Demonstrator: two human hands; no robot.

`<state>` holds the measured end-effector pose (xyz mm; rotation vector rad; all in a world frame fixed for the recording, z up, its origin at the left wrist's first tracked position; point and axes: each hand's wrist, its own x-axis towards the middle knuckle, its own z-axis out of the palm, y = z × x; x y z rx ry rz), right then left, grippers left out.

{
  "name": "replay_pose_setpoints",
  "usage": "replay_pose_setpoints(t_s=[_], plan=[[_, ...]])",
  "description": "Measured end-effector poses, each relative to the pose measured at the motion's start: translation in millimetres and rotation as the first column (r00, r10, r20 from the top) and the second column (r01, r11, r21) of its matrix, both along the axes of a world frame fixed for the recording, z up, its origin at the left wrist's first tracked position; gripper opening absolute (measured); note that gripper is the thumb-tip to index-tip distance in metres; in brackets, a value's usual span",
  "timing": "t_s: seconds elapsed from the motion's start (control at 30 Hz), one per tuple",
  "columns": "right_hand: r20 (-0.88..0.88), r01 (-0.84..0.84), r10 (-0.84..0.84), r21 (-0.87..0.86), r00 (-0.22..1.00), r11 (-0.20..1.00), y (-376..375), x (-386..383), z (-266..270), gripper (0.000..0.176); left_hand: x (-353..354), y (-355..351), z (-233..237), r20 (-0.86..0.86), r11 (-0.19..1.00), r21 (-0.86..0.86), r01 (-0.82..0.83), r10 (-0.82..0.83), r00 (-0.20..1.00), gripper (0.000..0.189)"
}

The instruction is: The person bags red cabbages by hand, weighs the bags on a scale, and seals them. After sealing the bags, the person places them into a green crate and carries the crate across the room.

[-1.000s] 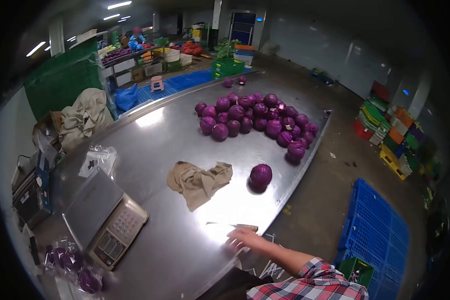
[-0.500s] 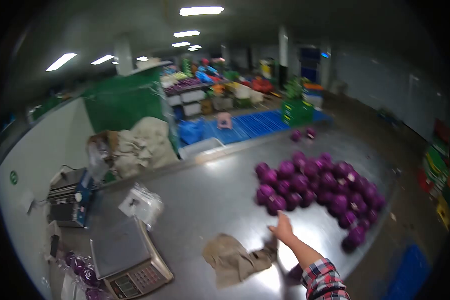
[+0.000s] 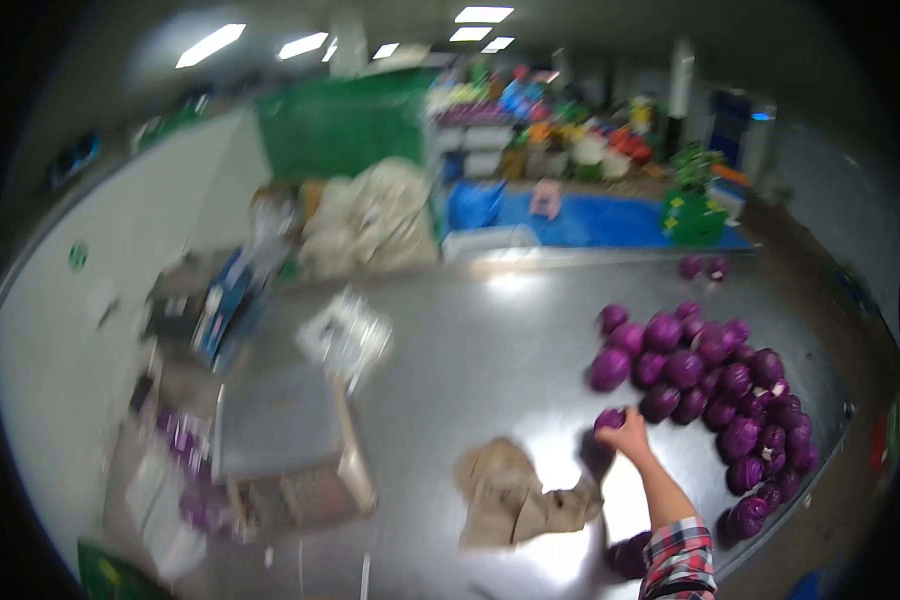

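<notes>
Grasping step, I judge: right hand [image 3: 632, 437], grip curled round a cabbage [image 3: 607, 418] on the desk [image 3: 490, 340] at the near edge of the pile [image 3: 710, 380]. Next calls for a firm lift. Left hand out of view

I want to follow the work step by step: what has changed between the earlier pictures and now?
The right hand went from the near table edge forward to the cabbage pile and has taken one red cabbage in its grip. The cloth, scale and pile stayed in place.
</notes>
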<state>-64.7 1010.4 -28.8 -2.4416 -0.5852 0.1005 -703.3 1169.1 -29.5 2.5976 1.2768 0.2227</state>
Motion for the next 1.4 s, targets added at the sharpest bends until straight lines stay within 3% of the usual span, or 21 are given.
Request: replay_pose_setpoints(t_s=[0.03,0.1,0.17,0.2,0.33,0.47,0.53,0.57,0.67,0.73,0.8,0.83,0.87,0.9,0.93,1.03,1.1,1.17,1.23,1.33,1.4], plan=[[-0.191,-0.083,0.123,0.202,0.974,0.976,0,-27,16,0.068,-10,-1,-32,-0.039,0.988,0.15,-0.023,0.029,0.999,0.024],[-0.522,-0.041,0.345,0.507,0.78,0.861,-6,-98,41,0.061,-43,3,-69,-0.046,0.986,0.0,-0.164,0.164,0.985,0.017],[-0.698,0.08,0.526,0.635,0.487,0.768,-13,-169,62,0.055,-17,9,-18,-0.008,0.9,-0.212,-0.38,0.387,0.922,0.021],[-0.646,0.13,0.655,0.744,0.392,0.655,-15,-200,50,0.058,-9,7,-11,0.07,0.95,-0.098,-0.296,0.303,0.95,0.025],[-0.82,0.273,0.572,0.557,0.031,0.784,-33,-310,14,0.063,6,-24,-2,-0.064,0.97,-0.17,-0.176,0.167,0.984,0.028],[-0.838,0.099,0.501,0.491,-0.215,0.865,-22,-386,13,0.066,-4,-12,-24,-0.048,0.956,-0.179,-0.232,0.227,0.973,0.019],[-0.812,0.099,0.463,0.459,-0.355,0.883,-14,-414,9,0.066,-8,-12,-31,-0.037,0.967,-0.218,-0.133,0.128,0.991,0.016],[-0.824,0.101,0.446,0.441,-0.349,0.892,-3,-434,35,0.062,-8,-11,-33,-0.031,0.969,-0.235,-0.075,0.07,0.997,0.015],[-0.809,0.283,0.483,0.403,-0.335,0.87,10,-475,36,0.051,-3,-33,9,0.354,0.951,-0.303,0.062,0.051,0.934,0.011],[-0.799,0.244,0.494,0.432,-0.342,0.868,7,-481,39,0.048,-1,-43,48,0.511,0.945,-0.285,0.16,0.009,0.86,0.011],[-0.889,-0.035,0.454,0.457,-0.063,0.889,1,-477,45,0.049,0,-44,69,0.552,0.919,-0.309,0.247,-0.038,0.833,0.011],[-0.652,-0.383,0.602,0.466,0.461,0.797,3,-476,54,0.054,1,-42,72,0.582,0.927,-0.26,0.27,-0.072,0.81,0.01],[-0.127,-0.641,0.673,0.219,0.729,0.736,11,-475,65,0.059,2,-38,73,0.614,0.932,-0.201,0.301,-0.12,0.78,0.009],[0.064,-0.684,0.686,0.184,0.724,0.705,28,-475,73,0.062,3,-33,74,0.644,0.932,-0.136,0.335,-0.174,0.745,0.008],[0.246,-0.722,0.683,0.125,0.687,0.681,45,-475,79,0.067,4,-31,77,0.672,0.918,-0.27,0.291,-0.036,0.739,0.007],[0.327,-0.723,0.654,0.167,0.682,0.67,82,-473,86,0.071,5,-12,110,0.667,0.64,-0.71,0.295,0.476,0.573,0.01],[0.406,-0.76,0.651,0.223,0.642,0.611,101,-470,105,0.073,-3,5,117,0.677,0.663,-0.692,0.284,0.462,0.572,0.005],[0.522,-0.826,0.652,0.222,0.55,0.518,115,-467,123,0.069,-12,9,125,0.718,0.836,-0.525,0.158,0.335,0.61,0.009],[0.615,-0.892,0.662,0.172,0.428,0.417,124,-462,141,0.058,-17,3,163,0.438,0.795,-0.601,-0.083,0.415,0.797,0.024],[0.143,-0.977,0.976,-0.117,0.164,0.181,140,-454,82,0.036,-26,-5,160,0.287,0.915,-0.326,-0.236,0.334,0.898,0.031],[0.078,-0.99,0.996,0.138,0.053,0.042,126,-425,72,0.028,-42,-9,139,0.096,0.954,-0.098,-0.284,0.293,0.951,0.033]])
